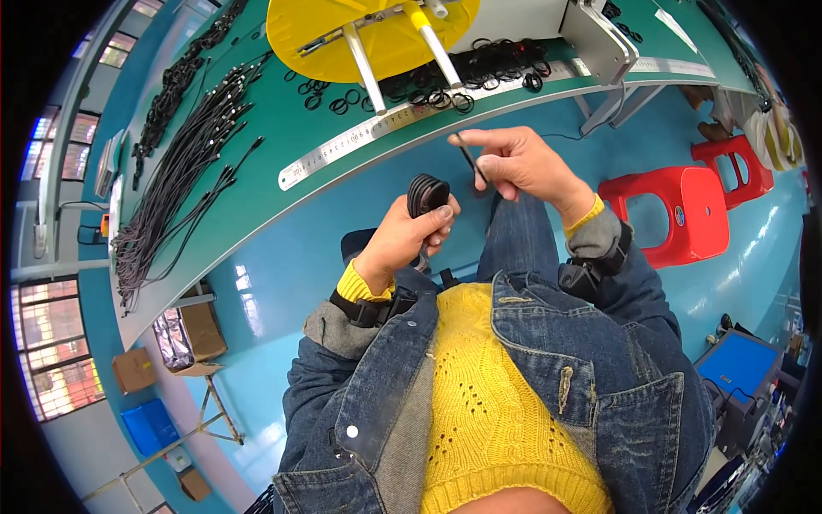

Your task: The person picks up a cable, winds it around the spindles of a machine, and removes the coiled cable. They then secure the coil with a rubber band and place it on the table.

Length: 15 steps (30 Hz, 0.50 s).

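My left hand (401,235) is closed around a coiled black cable (426,194), whose stacked loops stick up above the thumb. To the right and slightly farther off, my right hand (533,164) holds a thin black band (467,158) between thumb and forefinger. The band is apart from the coil. Both hands are over my lap, just short of the table edge. Many loose black rings (505,62) like the band lie piled on the green table (257,184), beyond my hands.
A yellow round plate (342,43) with two metal posts (364,68) juts over the table. A steel ruler (334,146) runs along the front edge. Bundled dark cables (193,163) lie at left. Red stools (685,214) stand at right, cardboard boxes (135,370) at lower left.
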Each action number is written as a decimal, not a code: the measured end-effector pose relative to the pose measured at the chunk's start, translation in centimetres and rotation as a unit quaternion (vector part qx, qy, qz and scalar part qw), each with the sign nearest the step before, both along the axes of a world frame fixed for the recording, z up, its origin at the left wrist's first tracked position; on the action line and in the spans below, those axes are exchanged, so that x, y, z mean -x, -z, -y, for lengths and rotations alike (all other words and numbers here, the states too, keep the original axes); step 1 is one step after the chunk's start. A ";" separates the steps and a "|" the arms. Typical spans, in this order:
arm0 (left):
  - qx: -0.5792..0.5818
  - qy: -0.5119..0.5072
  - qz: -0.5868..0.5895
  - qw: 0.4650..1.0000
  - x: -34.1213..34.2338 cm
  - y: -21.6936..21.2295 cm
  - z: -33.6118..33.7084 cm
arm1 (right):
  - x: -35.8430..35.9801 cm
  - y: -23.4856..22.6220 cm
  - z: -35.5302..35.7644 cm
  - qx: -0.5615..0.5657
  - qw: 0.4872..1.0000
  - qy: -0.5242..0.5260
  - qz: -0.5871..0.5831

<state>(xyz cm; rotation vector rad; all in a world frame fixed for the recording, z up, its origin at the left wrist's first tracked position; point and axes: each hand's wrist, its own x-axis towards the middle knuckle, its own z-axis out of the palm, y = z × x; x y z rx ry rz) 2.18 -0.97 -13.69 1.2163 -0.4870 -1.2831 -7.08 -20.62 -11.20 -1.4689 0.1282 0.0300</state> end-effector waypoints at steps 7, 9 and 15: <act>0.062 0.071 -0.241 0.966 -0.5 0.4 -0.8 | -0.8 -2.5 -0.4 0.122 0.988 -0.094 0.011; 0.075 0.075 -0.296 0.949 -0.7 0.8 -1.0 | -0.7 -3.0 -0.7 -0.012 0.995 -0.094 0.005; 0.051 0.081 -0.250 0.964 -0.3 0.1 -0.9 | -1.1 -2.6 -0.4 0.090 0.988 -0.123 -0.027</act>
